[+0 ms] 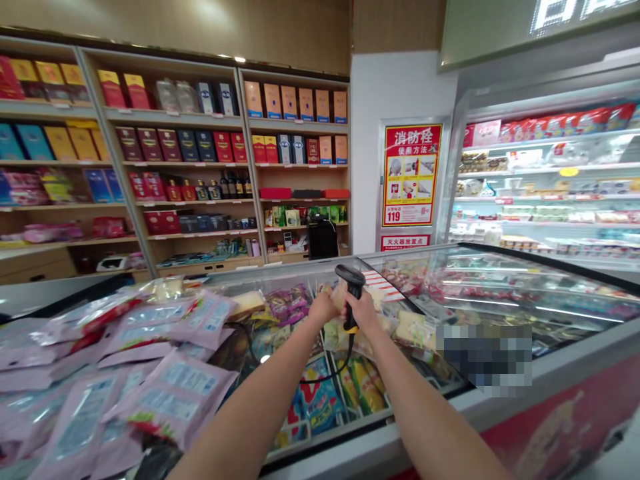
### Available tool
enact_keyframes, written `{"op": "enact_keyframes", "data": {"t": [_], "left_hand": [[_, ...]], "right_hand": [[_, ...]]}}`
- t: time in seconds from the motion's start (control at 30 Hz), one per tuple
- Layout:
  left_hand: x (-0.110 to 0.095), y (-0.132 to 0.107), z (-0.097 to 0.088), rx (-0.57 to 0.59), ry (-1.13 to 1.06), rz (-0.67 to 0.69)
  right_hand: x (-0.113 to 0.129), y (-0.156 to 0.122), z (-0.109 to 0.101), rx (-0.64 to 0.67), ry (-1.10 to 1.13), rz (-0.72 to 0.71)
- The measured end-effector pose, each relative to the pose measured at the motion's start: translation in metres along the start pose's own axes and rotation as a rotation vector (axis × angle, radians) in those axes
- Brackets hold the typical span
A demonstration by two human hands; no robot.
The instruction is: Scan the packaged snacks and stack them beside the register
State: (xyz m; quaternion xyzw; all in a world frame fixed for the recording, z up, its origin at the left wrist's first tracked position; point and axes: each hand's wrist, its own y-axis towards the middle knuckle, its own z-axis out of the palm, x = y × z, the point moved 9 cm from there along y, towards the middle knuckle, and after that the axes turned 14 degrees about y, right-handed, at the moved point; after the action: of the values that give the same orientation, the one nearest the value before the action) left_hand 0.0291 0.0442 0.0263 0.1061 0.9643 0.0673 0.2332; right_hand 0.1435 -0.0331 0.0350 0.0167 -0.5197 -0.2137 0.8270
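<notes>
Over the chest freezer, both my arms reach forward. My right hand is wrapped round the handle of a black barcode scanner, with a yellow patch at the handle's base. A black cable hangs from the scanner and loops left. Close beside it, my left hand is closed, fingers curled near the scanner's handle. Whatever it grips is mostly hidden; something pale shows by its fingertips. Beyond and left of that hand lie purple packets and a pale yellow pack.
Pink plastic packages are heaped on the left. Under the freezer's glass lie blue packets and yellow-green packets. A striped sheet rests just past my hands. Shelves of boxed bottles line the back; a lit refrigerated display stands right.
</notes>
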Motion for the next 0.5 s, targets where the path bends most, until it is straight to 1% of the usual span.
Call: {"op": "enact_keyframes", "data": {"t": [0.07,0.13,0.17,0.2,0.23,0.27,0.33,0.43,0.5], "left_hand": [[0.022,-0.003,-0.023,-0.095,-0.048,-0.037],[0.051,-0.007,-0.047,-0.256,-0.16,-0.095],[0.068,-0.009,-0.056,-0.332,-0.232,-0.126],[0.083,-0.011,-0.06,-0.39,-0.307,-0.153],[0.098,-0.011,-0.06,-0.426,-0.379,-0.169],[0.109,-0.01,-0.056,-0.438,-0.445,-0.176],[0.126,-0.005,-0.042,-0.425,-0.558,-0.175],[0.138,0.003,-0.023,-0.42,-0.674,-0.162],[0.142,0.007,-0.019,-0.45,-0.712,-0.163]], "right_hand": [[-0.002,0.001,-0.001,-0.005,0.021,0.016],[-0.002,0.001,-0.002,-0.007,0.041,0.031],[-0.003,0.001,-0.001,0.002,0.048,0.041],[-0.003,0.0,0.001,0.016,0.054,0.053],[-0.004,-0.001,0.003,0.036,0.055,0.068],[-0.005,-0.002,0.005,0.06,0.046,0.087],[-0.01,-0.005,0.01,0.106,0.009,0.134],[-0.02,-0.009,0.014,0.157,-0.076,0.208],[-0.026,-0.012,0.016,0.18,-0.118,0.245]]}}
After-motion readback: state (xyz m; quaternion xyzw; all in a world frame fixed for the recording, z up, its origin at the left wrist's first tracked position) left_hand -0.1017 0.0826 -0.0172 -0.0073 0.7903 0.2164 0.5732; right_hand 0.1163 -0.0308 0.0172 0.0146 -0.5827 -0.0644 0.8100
